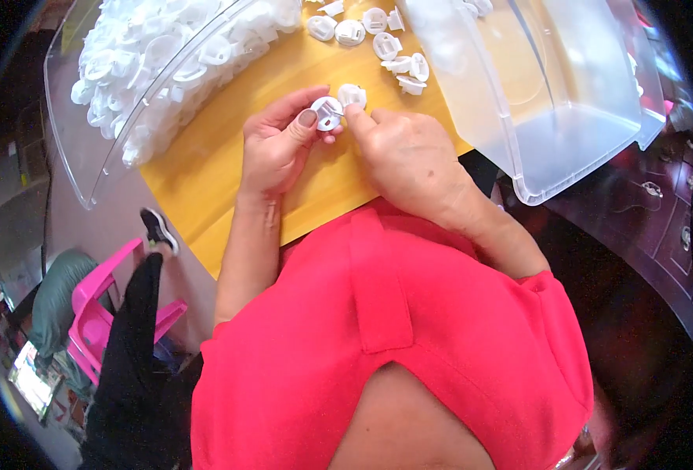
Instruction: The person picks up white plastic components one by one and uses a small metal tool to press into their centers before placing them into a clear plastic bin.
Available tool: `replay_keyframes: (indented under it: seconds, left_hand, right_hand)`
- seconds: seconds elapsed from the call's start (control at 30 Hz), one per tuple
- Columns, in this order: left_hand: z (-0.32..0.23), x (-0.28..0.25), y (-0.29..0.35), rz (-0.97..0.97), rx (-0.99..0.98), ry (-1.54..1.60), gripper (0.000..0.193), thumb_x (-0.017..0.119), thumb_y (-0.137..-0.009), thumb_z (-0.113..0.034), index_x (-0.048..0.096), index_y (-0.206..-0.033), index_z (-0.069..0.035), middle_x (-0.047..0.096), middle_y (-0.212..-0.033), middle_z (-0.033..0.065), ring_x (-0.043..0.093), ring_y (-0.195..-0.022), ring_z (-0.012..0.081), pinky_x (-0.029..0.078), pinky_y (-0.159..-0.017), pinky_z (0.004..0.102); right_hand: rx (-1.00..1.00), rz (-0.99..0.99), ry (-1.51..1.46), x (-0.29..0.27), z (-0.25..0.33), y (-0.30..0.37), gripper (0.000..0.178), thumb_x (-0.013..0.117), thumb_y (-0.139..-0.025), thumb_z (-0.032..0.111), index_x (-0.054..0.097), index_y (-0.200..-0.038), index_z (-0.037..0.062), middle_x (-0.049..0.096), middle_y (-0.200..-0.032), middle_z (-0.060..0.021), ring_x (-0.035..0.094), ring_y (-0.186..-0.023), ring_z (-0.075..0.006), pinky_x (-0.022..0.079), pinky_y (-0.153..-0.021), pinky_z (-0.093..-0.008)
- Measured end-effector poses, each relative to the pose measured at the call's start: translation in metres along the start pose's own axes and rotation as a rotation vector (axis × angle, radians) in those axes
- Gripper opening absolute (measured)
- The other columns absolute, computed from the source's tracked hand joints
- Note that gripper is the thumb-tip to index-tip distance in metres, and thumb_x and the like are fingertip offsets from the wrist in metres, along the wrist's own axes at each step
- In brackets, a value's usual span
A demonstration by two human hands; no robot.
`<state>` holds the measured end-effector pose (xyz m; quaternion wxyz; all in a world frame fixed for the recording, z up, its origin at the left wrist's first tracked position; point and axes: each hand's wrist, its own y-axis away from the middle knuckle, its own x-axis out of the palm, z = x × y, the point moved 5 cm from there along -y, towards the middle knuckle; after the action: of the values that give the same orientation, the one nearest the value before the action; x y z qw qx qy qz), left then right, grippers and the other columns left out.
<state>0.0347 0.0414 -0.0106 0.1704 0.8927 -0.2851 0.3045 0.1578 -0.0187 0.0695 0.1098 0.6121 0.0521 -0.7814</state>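
My left hand (pixel 280 147) pinches a small round white plastic piece (pixel 328 115) with a slotted middle, thumb on its near face. Close on its right is my right hand (pixel 413 157), fingers curled together with the index fingertip at the piece's edge. What those right fingertips grip, if anything, is too small to make out. A second white piece (pixel 352 95) shows just beyond the right fingertips; I cannot tell whether it lies on the table or is held. Several similar loose pieces (pixel 386 46) lie farther off on the yellow tabletop (pixel 205 188).
A clear plastic bin (pixel 88 184) heaped with white pieces (pixel 182 63) stands at the far left. To the right, another clear bin (pixel 566 153) has a few pieces at its far end. A pink plastic chair (pixel 92 317) and a person's black-clad leg (pixel 131 345) are at the lower left.
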Motion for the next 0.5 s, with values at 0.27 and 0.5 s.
replay_keyframes:
  seconds: [0.27, 0.5]
  left_hand:
    - [-0.001, -0.001, 0.002, -0.035, 0.072, -0.01, 0.035, 0.063, -0.084, -0.005, 0.055, -0.116, 0.006, 0.064, -0.102, 0.0149, 0.064, -0.087, 0.0217, 0.053, -0.074, 0.0289]
    - [-0.001, -0.001, -0.001, -0.014, 0.073, 0.012, 0.033, 0.063, -0.083, -0.003, 0.056, -0.114, 0.007, 0.063, -0.104, 0.016, 0.064, -0.091, 0.0231, 0.054, -0.077, 0.0313]
  right_hand:
    - [0.167, -0.15, -0.521, 0.014, -0.008, 0.009, 0.015, 0.051, -0.079, 0.004, 0.053, -0.094, 0.0008, 0.059, -0.065, -0.022, 0.06, -0.063, -0.0408, 0.047, -0.056, -0.0507]
    - [0.204, -0.195, -0.618, 0.02, -0.013, 0.008, 0.013, 0.052, -0.08, 0.003, 0.053, -0.093, 0.0005, 0.058, -0.064, -0.0227, 0.059, -0.063, -0.0411, 0.046, -0.057, -0.0513]
